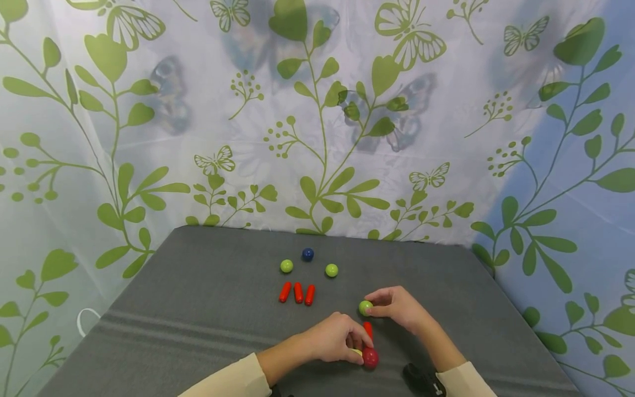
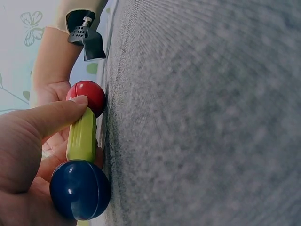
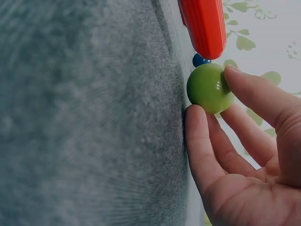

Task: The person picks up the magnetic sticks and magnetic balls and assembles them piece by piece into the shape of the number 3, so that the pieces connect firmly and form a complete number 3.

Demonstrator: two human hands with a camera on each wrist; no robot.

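Observation:
My left hand (image 1: 337, 337) grips a yellow-green stick (image 2: 81, 137), its thumb lying at the joint with a glossy red ball (image 1: 370, 358). At the stick's other end sits a dark blue ball (image 2: 80, 190), hidden under the hand in the head view. From the red ball a red stick (image 1: 368, 330) runs away from me along the grey cloth. Between thumb and fingertips my right hand (image 1: 401, 309) pinches a light green ball (image 3: 209, 88), right at the far end of that red stick. The right fingertips are close over the cloth.
Farther back on the grey table (image 1: 223, 275) lie three red sticks (image 1: 298, 293) side by side. Behind them are a green ball (image 1: 286, 266), a blue ball (image 1: 307, 255) and another green ball (image 1: 332, 270). A leaf-patterned curtain (image 1: 278, 182) hangs behind the table.

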